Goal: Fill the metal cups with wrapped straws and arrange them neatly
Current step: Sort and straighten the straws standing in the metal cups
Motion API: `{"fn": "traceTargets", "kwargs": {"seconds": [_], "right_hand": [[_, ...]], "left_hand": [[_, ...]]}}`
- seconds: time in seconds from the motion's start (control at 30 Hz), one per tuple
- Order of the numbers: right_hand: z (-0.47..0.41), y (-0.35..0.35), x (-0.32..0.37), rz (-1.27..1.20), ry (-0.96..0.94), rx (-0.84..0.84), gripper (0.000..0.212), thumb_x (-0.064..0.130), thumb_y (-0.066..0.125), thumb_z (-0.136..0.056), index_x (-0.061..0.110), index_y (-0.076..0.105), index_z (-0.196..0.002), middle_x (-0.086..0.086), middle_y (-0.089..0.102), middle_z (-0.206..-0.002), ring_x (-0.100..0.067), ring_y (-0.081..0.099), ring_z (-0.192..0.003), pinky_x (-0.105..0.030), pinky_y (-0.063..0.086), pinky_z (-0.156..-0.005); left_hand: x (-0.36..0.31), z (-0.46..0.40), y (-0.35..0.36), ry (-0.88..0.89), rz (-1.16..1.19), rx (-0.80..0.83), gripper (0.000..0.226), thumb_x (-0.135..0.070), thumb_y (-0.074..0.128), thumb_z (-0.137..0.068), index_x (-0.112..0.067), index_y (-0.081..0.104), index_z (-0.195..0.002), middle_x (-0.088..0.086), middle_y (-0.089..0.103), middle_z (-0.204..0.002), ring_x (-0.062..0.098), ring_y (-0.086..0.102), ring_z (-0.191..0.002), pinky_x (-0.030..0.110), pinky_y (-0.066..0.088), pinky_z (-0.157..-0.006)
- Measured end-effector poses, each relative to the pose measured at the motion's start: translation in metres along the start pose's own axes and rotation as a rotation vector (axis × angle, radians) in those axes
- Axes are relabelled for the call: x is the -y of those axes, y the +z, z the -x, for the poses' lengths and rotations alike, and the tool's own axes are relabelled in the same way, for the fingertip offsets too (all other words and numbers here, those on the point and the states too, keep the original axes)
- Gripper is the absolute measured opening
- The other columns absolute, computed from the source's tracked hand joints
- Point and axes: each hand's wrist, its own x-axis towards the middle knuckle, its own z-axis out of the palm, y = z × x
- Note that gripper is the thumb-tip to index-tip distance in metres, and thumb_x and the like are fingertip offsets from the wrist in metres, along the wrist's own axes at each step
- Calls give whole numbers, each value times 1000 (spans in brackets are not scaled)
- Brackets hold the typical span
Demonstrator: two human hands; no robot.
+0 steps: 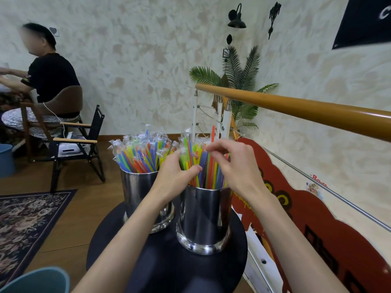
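Observation:
Two shiny metal cups stand on a small round black table [165, 269]. The left cup [137, 195] is packed with colourful wrapped straws [139, 153]. The right cup [204, 220] also holds a bunch of wrapped straws [208, 172]. My left hand [175, 174] grips the left side of that bunch, fingers curled round several straws. My right hand [230, 163] is over the right side of the bunch, thumb and fingertips pinching straw tops. One orange straw [213, 134] stands higher than the others.
A wooden handrail [296, 106] runs along the right with a red cut-out board [317, 229] below it. A person sits on a chair [59, 106] at the far left beside a folding chair [80, 142]. A patterned rug [25, 216] lies left; a teal bucket rim [42, 280] shows at the bottom left.

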Motion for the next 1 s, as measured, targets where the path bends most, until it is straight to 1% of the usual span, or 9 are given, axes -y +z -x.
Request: {"fn": "traceTargets", "kwargs": {"seconds": [0.13, 0.2, 0.3, 0.43, 0.6, 0.67, 0.73, 0.83, 1.0], "right_hand": [[-1, -4, 3, 112, -142, -77, 32, -3, 64, -93, 15, 74, -117, 2, 72, -111, -9, 62, -106, -6, 39, -92], [-3, -6, 2, 161, -191, -136, 37, -5, 69, -89, 12, 72, -122, -1, 68, -109, -14, 60, -105, -16, 44, -93], [-13, -15, 0, 163, -230, -284, 37, -3, 74, -87, 7, 71, -122, -6, 64, -102, -17, 61, -95, -31, 54, -86], [-24, -24, -3, 159, -236, -356, 33, 1, 71, -91, 4, 71, -124, -5, 65, -99, -7, 57, -88, -7, 46, -81], [-21, -24, 4, 2, -162, -218, 15, 19, 66, -98, 9, 76, -102, 5, 72, -84, -5, 66, -77, -21, 54, -71], [-16, -21, 6, -85, -73, -135, 22, 28, 64, -99, 17, 74, -82, 16, 63, -66, 1, 61, -62, -13, 46, -60], [-10, -15, 3, -73, 15, -28, 39, 34, 63, -99, 16, 66, -65, 9, 55, -52, -3, 51, -50, -14, 37, -53], [-1, -4, -2, 158, 107, 188, 46, 43, 60, -99, 15, 63, -62, 1, 56, -54, -11, 51, -53, -27, 37, -58], [6, 12, -6, 336, 185, 449, 38, 44, 66, -95, 16, 68, -70, 2, 53, -61, -14, 50, -60, -31, 37, -55]], "left_hand": [[0, -2, -3, -20, -2, 54, 15, -14, 74, -89, -26, 68, -97, -8, 76, -85, 10, 73, -76, 21, 57, -67], [0, -2, -5, -35, 2, 79, 16, -15, 74, -90, -25, 68, -100, -4, 77, -91, 16, 74, -85, 28, 60, -77], [0, -3, -7, -58, -14, 104, 13, -16, 73, -91, -21, 69, -101, -5, 78, -90, 13, 74, -83, 26, 60, -76], [-2, -3, -7, -69, -32, 110, 5, -18, 72, -93, -16, 69, -96, -9, 75, -76, 5, 70, -69, 14, 50, -59], [-5, -2, -5, -64, 23, 106, 13, -18, 72, -93, -18, 69, -106, -14, 77, -89, 2, 73, -82, 11, 52, -67], [-7, -1, -4, -69, 63, 100, 17, -18, 72, -93, -19, 70, -109, -14, 77, -93, 3, 73, -86, 12, 54, -70], [-8, 0, -3, -81, 104, 92, 17, -16, 72, -93, -18, 71, -110, -10, 78, -95, 4, 74, -89, 12, 54, -71], [-10, 1, -3, -114, 181, 81, 22, -4, 69, -92, -14, 70, -112, -2, 79, -97, 9, 74, -91, 16, 56, -73], [-14, 2, -1, -157, 318, 68, 32, -3, 72, -88, -14, 66, -117, 7, 77, -105, 21, 74, -96, 26, 61, -76]]}}
